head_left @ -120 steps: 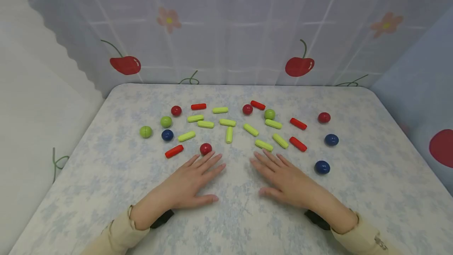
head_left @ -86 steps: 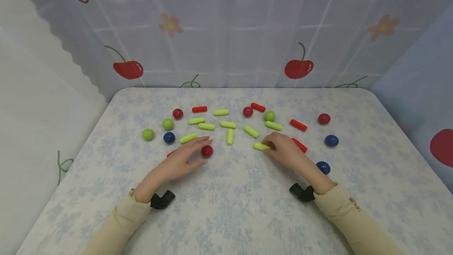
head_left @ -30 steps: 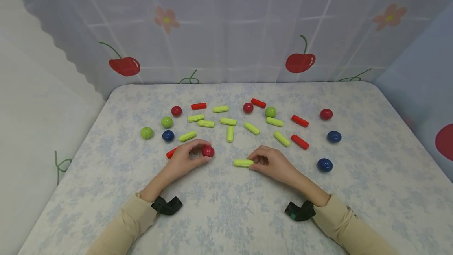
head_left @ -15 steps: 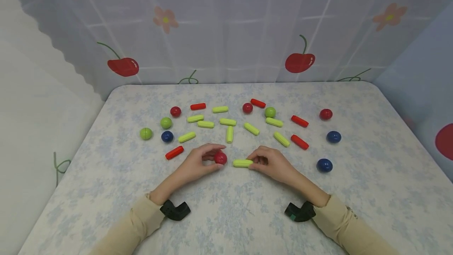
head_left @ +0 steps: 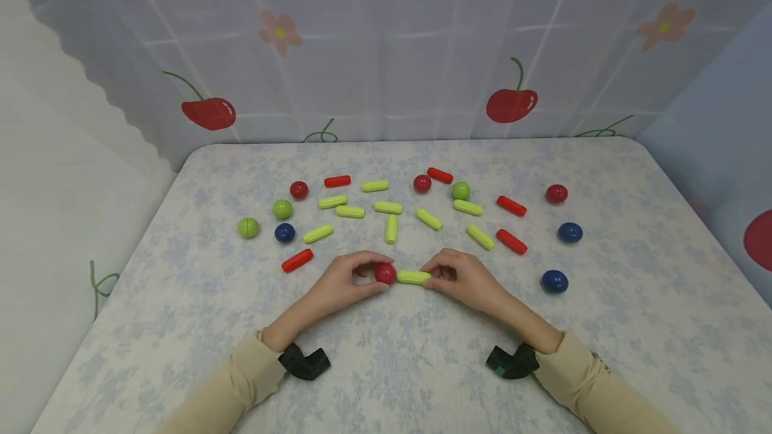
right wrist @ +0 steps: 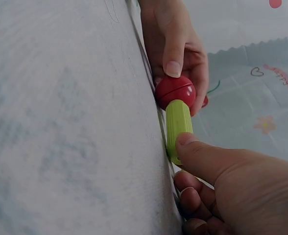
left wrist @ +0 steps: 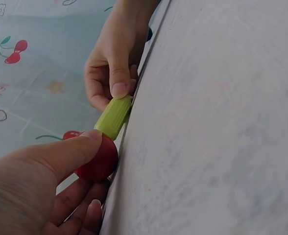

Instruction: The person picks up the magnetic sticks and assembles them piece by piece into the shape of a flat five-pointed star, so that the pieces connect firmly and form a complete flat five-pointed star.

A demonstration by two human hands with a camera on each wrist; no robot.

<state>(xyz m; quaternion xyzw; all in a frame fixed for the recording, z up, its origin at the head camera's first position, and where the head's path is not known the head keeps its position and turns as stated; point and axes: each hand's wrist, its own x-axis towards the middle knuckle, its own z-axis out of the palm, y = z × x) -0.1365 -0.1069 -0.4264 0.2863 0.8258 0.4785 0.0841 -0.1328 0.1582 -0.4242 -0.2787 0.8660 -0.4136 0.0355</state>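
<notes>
Between thumb and fingers my left hand [head_left: 345,282] holds a glossy red ball [head_left: 386,274] with a seam line, low at the table surface. Facing it, my right hand [head_left: 467,280] pinches the right end of a ribbed yellow-green stick [head_left: 413,277], which lies sideways. In the right wrist view the stick's far end [right wrist: 178,110] meets the red ball [right wrist: 179,90]. The left wrist view also has the stick [left wrist: 112,119] up against the ball [left wrist: 101,159]. Some fingertips of both hands are hidden behind these pieces in the head view.
Several yellow-green sticks [head_left: 392,228], red sticks [head_left: 297,260] and red, green and blue balls [head_left: 554,281] lie spread behind and beside my hands on the patterned table [head_left: 386,367]. A printed curtain [head_left: 374,52] hangs past the far edge.
My right hand has brought the yellow-green stick toward the table's middle and held it there. My left hand has taken the red ball and moved it right, up to the stick's end.
</notes>
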